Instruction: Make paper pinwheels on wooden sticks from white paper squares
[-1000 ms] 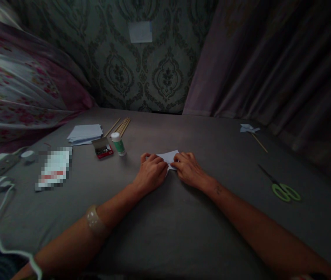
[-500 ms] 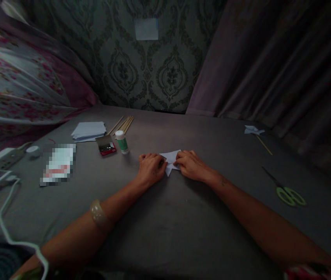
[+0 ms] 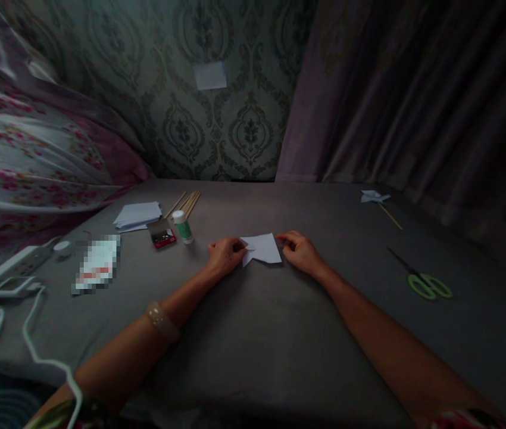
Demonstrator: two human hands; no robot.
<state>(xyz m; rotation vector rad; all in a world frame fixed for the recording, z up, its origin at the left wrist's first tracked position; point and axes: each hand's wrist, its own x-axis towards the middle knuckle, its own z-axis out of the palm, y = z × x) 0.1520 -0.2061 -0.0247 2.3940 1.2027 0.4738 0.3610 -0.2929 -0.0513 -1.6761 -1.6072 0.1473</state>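
A small white sheet of paper (image 3: 264, 248), with a cut or notch on its lower left side, rests on the grey cloth in front of me. My left hand (image 3: 227, 255) pinches its left end between thumb and fingers, where a corner looks turned over. Just beyond the right edge of the paper is my right hand (image 3: 300, 252). Its forefinger reaches toward the paper, the other fingers are loosely bent, and it holds nothing I can see.
To the left stand a glue bottle (image 3: 183, 227), an open red box of small metal pieces (image 3: 162, 235), a paper stack (image 3: 137, 215) and wooden sticks (image 3: 189, 204). To the right lie green-handled scissors (image 3: 425, 280) and a paper pinwheel on a stick (image 3: 374, 196). A power strip (image 3: 16, 271) with cables sits far left.
My right hand has let go of the paper and moved slightly right, uncovering its right side. My left hand keeps hold of the left end. The whole view has tilted up a little.
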